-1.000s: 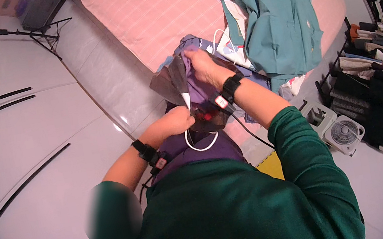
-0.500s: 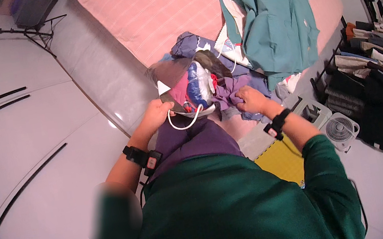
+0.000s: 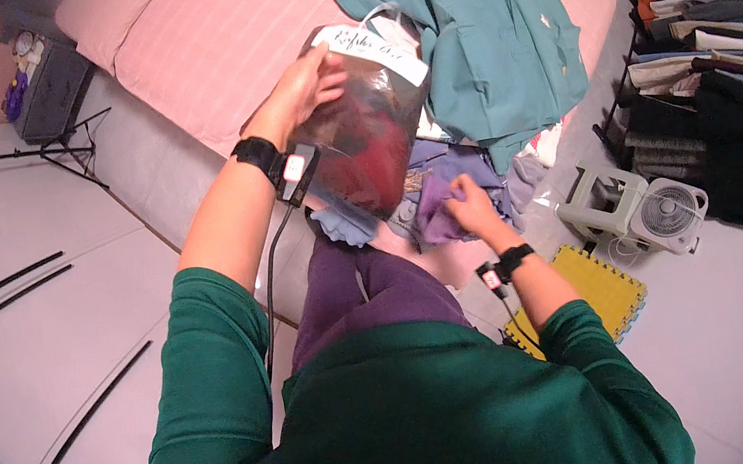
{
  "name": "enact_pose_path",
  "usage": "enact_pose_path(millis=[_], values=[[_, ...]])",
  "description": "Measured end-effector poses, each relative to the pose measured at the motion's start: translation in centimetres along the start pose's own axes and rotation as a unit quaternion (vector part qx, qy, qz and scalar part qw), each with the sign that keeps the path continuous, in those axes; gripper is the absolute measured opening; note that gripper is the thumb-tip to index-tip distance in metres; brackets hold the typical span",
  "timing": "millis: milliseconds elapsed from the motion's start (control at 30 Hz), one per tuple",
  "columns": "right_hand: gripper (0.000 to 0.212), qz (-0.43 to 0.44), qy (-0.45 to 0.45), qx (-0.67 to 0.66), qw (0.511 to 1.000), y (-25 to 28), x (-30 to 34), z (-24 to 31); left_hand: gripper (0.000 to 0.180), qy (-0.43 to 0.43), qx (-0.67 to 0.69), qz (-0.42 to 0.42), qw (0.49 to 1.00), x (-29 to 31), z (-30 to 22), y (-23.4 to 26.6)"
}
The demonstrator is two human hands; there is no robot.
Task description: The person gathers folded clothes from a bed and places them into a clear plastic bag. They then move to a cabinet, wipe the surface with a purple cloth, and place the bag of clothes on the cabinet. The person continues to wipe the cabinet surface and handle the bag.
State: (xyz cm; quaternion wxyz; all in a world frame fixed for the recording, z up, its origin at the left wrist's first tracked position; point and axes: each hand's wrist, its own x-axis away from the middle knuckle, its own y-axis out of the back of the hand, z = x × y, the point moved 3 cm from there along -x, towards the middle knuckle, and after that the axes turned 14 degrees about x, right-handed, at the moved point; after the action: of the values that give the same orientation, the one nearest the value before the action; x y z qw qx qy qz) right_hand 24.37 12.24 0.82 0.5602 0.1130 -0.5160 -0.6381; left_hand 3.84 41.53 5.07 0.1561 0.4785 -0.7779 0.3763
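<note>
My left hand [image 3: 309, 90] grips the upper left edge of a dark see-through plastic bag [image 3: 361, 140] with a white top band and a white handle. Red or dark pink contents show dimly through its side. The bag hangs over the near edge of the bed, its handle end pointing away from me. My right hand [image 3: 475, 207] is closed on a crumpled purple cloth [image 3: 436, 209], to the right of the bag's lower end. More rumpled blue and purple clothes [image 3: 453, 159] lie beside it. A light blue cloth [image 3: 346, 224] shows below the bag.
A teal garment [image 3: 497, 44] lies spread on the pink bed [image 3: 203, 44]. To the right are a grey plastic stool [image 3: 597, 199], a small fan [image 3: 670, 210], yellow foam mats [image 3: 597, 288] and a rack of clothes [image 3: 712, 96]. White cabinets [image 3: 32, 318] line the left.
My left hand has carried the bag up and away from me, turning it so its handle end now points at the bed. My right hand keeps the purple cloth, slightly lower.
</note>
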Motion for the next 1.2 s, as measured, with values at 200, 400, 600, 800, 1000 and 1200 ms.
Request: enact_pose_path(millis=[200, 400, 600, 800, 1000, 1200], values=[[0.079, 0.187, 0.052, 0.016, 0.981, -6.7, -3.8, 7.0, 0.026, 0.152, -0.132, -0.029, 0.979, 2.2, 8.9, 6.6], [0.080, 0.248, 0.080, 0.089, 0.961, -11.3, -2.2, 12.2, 0.054, 0.233, 0.001, 0.014, 0.972, 2.5, 13.6, 5.8], [0.024, 0.065, -0.040, 0.023, 0.997, -13.3, -6.1, 11.1, 0.047, 0.223, 0.111, 0.140, 0.958, -0.2, 13.5, 2.0], [0.016, 0.002, -0.138, -0.214, 0.967, -7.2, -9.3, 9.1, 0.036, 0.093, 0.090, -0.077, 0.989, -0.4, 10.7, 16.4], [0.015, -0.033, -0.113, -0.426, 0.897, 3.9, -11.2, 15.7, 0.055, 0.162, -0.104, -0.187, 0.963, 0.2, 11.7, 22.6], [0.015, -0.057, -0.075, -0.338, 0.936, 11.3, -9.4, 20.8, 0.043, 0.182, 0.099, -0.007, 0.978, -0.5, 11.1, 16.3]])
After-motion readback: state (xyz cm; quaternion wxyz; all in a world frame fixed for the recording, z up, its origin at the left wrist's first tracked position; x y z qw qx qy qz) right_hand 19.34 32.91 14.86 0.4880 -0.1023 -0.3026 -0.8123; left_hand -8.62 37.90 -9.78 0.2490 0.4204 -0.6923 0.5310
